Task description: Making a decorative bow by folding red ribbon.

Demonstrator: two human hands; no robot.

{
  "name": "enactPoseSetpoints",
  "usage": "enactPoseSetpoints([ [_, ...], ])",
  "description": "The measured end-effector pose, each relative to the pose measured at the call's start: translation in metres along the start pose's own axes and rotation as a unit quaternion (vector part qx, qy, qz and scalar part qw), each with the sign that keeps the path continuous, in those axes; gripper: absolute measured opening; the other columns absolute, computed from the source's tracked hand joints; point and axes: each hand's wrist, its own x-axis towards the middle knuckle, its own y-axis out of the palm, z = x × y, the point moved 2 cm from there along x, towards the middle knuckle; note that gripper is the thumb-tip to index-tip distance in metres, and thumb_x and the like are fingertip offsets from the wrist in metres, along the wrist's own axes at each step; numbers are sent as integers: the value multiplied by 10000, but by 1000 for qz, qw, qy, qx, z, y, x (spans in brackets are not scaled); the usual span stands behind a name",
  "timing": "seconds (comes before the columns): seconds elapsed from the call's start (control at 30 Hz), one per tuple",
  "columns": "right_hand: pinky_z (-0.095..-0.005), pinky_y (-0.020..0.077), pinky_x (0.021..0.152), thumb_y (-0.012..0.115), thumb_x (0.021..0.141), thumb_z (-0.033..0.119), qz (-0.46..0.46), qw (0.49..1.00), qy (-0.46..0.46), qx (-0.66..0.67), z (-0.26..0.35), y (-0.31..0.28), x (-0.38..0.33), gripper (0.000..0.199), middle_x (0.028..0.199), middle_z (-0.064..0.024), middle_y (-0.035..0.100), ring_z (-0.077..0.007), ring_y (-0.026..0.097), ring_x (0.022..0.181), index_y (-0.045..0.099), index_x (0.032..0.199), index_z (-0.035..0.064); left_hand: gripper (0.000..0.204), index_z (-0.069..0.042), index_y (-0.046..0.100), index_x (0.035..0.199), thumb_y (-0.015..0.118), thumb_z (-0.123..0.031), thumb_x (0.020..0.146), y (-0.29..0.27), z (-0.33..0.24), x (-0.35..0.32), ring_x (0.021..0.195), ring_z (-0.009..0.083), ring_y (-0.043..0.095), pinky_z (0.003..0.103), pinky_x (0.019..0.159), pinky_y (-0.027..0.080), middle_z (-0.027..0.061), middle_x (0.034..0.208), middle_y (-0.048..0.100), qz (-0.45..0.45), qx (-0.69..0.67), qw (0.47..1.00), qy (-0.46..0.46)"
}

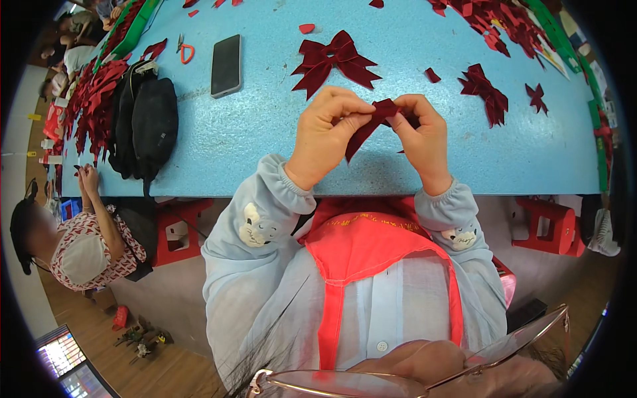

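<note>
Blue tabletop [265,136] spreads across my head view, and above it I see the left hand [326,129] and right hand [424,136] both pinching a dark-red velvet ribbon [366,134], apparently mid-folding, so the next move likely calls for a firm, even pinch.

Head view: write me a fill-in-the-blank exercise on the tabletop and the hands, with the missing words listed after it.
1. The left hand and right hand both hold a ribbon whose colour is dark ____.
2. From the wearer's side, the phone lies to the ____ of the scissors.
3. The pouch is coloured ____.
4. The tabletop is light ____.

Missing words: red; right; black; blue.
</note>
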Motion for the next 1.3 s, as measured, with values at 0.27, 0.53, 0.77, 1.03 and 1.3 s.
enactPoseSetpoints([
  [0.27, -183, 436, 607, 617, 810, 46, 101, 992, 76, -11, -4, 8, -1, 125, 764, -5, 605, -45, 538, 692, 569, 911, -10, 80, -21, 515, 953, 519, -45, 877, 1, 1, 9, 693, 139, 599, 233, 525, 481, 124, 1004, 595, 27, -304, 935, -179],
  [0.53, -197, 457, 658, 629, 809, 88, 154, 978, 129, 66, -10, 8, 1, 136, 790, -16, 619, -62, 571, 735, 572, 891, -5, 85, -33, 507, 965, 513, -75, 892, -7, 8, 17, 662, 142, 602, 230, 513, 482, 129, 962, 606, 48, -280, 936, -207],
  [0.77, -216, 472, 689, 632, 796, 82, 204, 959, 163, 114, -11, -3, 8, 134, 819, -21, 621, -74, 587, 753, 572, 891, 8, 88, -23, 542, 952, 542, -54, 870, -10, 7, 22, 643, 132, 599, 221, 529, 490, 106, 915, 614, 102, -213, 952, -197],
  [1.03, -203, 461, 684, 624, 783, 56, 208, 950, 175, 154, -13, -12, 17, 125, 812, -10, 610, -67, 575, 742, 571, 888, 16, 106, -5, 617, 927, 561, -11, 838, -6, 0, 30, 601, 109, 573, 220, 540, 491, 89, 917, 620, 129, -195, 966, -106],
  [1.3, -177, 436, 631, 613, 781, 53, 168, 963, 164, 130, -9, -18, 22, 120, 789, 3, 599, -45, 547, 695, 573, 890, 21, 214, -14, 601, 1031, 573, -7, 819, -7, -8, 22, 726, 95, 577, 222, 647, 496, 70, 945, 613, 76, -130, 962, -228],
])
